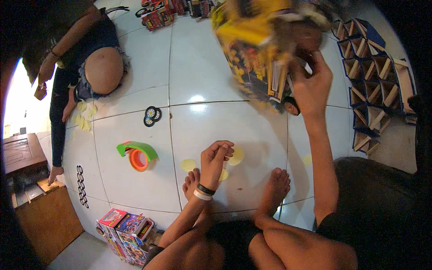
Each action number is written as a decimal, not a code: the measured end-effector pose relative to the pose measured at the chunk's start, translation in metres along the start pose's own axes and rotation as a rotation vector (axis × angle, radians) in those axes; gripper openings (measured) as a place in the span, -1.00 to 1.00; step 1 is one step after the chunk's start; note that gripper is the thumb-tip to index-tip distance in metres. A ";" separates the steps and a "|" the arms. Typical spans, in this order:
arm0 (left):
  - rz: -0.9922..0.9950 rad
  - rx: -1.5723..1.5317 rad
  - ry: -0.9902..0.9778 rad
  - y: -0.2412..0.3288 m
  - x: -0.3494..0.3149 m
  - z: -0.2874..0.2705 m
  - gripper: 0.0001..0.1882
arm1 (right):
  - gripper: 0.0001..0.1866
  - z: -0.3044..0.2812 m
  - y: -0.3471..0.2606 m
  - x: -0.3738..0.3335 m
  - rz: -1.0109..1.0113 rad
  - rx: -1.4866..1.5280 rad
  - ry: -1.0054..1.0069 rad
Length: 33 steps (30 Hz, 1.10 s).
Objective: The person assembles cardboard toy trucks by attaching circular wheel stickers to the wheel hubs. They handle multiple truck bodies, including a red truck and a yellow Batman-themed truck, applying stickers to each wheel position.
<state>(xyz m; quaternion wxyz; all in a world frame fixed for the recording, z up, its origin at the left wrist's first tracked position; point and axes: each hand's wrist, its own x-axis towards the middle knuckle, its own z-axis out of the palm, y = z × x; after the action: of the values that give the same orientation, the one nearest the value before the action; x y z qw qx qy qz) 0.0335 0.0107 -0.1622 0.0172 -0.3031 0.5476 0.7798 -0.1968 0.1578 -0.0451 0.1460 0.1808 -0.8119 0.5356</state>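
Observation:
My right hand (313, 87) is raised at the right, its fingers closed on the side of a yellow toy truck (252, 58) covered in printed pictures. The truck is smeared by motion, and a dark wheel shows at its lower edge. Lower down, in front of my feet, my left hand (213, 162) has its fingers curled and pinched together. Whatever it may hold is hidden. Pale yellow round pieces (188, 165) lie on the tiles around it, one partly behind its fingertips.
A green tape dispenser with an orange roll (137, 155) and black-and-white wheels (152, 116) lie on the white floor. Printed toy boxes (128, 231) stand near left. Another person sits far left, beside yellow pieces (83, 118). Blue-and-wood box frames (371, 81) line the right.

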 end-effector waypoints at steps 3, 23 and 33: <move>0.222 0.154 0.121 0.014 0.010 -0.020 -0.80 | -0.64 0.006 0.014 -0.014 0.418 0.536 0.132; 0.493 1.114 0.606 0.081 0.119 -0.187 -0.56 | -0.63 0.042 0.047 -0.162 0.929 0.919 0.189; 0.376 0.233 0.304 0.098 0.010 -0.119 -0.81 | -0.79 -0.001 -0.002 -0.166 0.918 0.483 -0.689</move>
<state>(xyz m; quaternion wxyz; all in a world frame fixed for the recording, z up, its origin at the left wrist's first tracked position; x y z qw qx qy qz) 0.0443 -0.1347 -0.1108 -0.1758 -0.3054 0.6765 0.6467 -0.0484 0.1809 -0.1147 -0.4144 0.0039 -0.6632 0.6233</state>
